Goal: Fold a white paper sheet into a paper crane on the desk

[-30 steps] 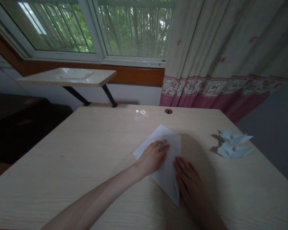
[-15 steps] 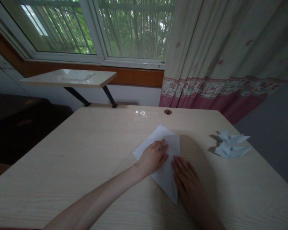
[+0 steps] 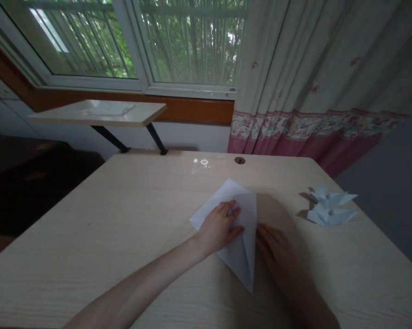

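Note:
A white sheet of paper point(image 3: 247, 214) with a folded-over flap along its right side lies flat on the desk. My left hand point(image 3: 217, 226) rests on top of it, fingers spread and pressing the paper down; the palm and wrist hide its left middle part. Just at the paper's right edge is my right hand point(image 3: 276, 249), its fingers stretched out and lying low near the desk. Whether its fingertips touch the edge I cannot tell. Folded paper cranes point(image 3: 332, 208) sit off to the right, close together.
The pale wooden desk point(image 3: 123, 219) has a round cable hole cover point(image 3: 240, 161) at its back edge. On black legs, a raised shelf point(image 3: 147, 112) at the back left bears a flat white item point(image 3: 106, 108). Behind are a window and a curtain point(image 3: 295, 91).
My right hand has slid off the paper to the right, now beside its edge. My left thumb has moved slightly on the sheet, and the fold along the right side shows more.

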`<state>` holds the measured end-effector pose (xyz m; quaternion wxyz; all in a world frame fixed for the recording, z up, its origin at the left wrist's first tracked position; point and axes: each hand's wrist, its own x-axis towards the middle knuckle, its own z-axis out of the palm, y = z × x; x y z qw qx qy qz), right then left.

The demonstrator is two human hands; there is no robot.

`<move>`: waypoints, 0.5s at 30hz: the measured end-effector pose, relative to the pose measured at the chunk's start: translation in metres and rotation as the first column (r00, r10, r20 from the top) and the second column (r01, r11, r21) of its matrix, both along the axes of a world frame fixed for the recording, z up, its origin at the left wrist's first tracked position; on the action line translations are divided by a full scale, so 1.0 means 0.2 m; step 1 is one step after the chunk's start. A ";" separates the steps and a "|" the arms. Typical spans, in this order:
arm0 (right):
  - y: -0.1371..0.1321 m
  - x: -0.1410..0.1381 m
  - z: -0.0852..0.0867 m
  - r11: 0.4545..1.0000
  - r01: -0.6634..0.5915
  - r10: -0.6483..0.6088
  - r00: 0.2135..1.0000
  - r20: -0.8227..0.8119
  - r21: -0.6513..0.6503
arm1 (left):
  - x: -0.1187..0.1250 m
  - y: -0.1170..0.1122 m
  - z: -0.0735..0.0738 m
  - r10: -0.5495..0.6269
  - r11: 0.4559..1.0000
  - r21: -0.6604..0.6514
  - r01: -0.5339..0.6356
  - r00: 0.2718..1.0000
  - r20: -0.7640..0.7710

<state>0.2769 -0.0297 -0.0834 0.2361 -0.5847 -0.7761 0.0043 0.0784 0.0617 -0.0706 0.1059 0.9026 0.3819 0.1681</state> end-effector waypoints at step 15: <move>0.14 0.03 0.07 0.996 -0.091 0.093 0.950 0.300 -0.021 | 0.01 -0.01 0.00 0.009 1.000 -0.016 -0.009 1.000 0.005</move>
